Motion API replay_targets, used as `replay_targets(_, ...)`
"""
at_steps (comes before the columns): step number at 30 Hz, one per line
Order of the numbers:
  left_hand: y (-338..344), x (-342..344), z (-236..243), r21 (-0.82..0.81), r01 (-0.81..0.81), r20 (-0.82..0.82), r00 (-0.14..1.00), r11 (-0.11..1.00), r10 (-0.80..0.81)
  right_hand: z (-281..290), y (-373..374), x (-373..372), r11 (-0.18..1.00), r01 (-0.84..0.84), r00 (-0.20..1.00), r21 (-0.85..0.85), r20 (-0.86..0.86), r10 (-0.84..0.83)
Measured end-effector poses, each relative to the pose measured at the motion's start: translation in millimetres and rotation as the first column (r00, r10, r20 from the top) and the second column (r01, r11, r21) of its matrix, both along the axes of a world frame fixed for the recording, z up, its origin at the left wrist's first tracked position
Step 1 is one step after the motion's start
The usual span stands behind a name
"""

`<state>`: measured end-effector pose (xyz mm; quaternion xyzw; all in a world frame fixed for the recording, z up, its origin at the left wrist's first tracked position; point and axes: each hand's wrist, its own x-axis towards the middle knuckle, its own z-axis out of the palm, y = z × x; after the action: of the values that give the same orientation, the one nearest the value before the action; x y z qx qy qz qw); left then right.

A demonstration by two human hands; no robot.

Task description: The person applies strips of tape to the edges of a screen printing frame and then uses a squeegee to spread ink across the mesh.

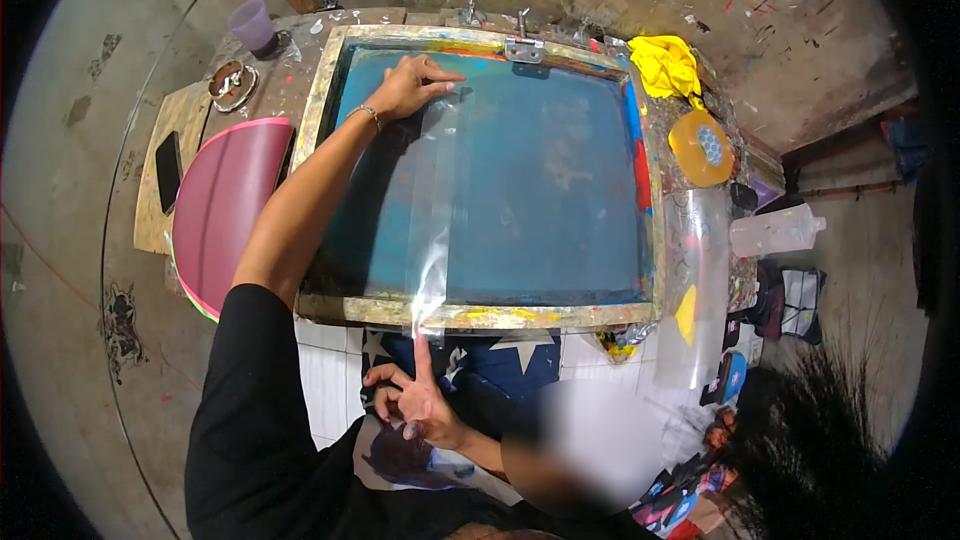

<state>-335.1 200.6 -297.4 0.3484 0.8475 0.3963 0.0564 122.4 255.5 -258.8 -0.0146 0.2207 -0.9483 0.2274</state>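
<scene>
A wooden-framed printing screen (480,318) with bluish mesh lies in front of me. Down its left-centre runs a strip of clear tape (430,240), its near end hanging over the front rail. At the strip's far end, my left hand (405,88) is closed with its fingertips on the tape; the exact grip is partly hidden. My right hand (425,408) is below the front rail, its index finger stretched up against the tape's near end. The other fingers of that hand are loosely bent and apart.
A metal hinge (524,50) sits on the far rail. Left are a pink rounded sheet (228,202), a phone (168,172), an ashtray (232,86) and a purple cup (252,25). Right are a yellow cloth (664,68), a tape roll (700,148) and a plastic bottle (775,232).
</scene>
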Motion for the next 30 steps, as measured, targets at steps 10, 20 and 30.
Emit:
replay_targets(10,3,27,1,-0.289,-0.273,-0.298,0.936,0.918,0.185,-2,-3,-1,0.998,0.053,0.997,0.016,0.052,-0.054)
replay_targets(20,-3,31,-5,-0.267,-0.395,-0.412,0.871,0.879,0.267,-9,-2,1,0.998,0.055,0.998,-0.014,0.038,-0.055)
replay_targets(30,-35,128,8,-0.439,-0.266,-0.417,0.907,0.858,0.068,-5,-1,-3,0.999,0.042,0.999,0.034,0.015,-0.043)
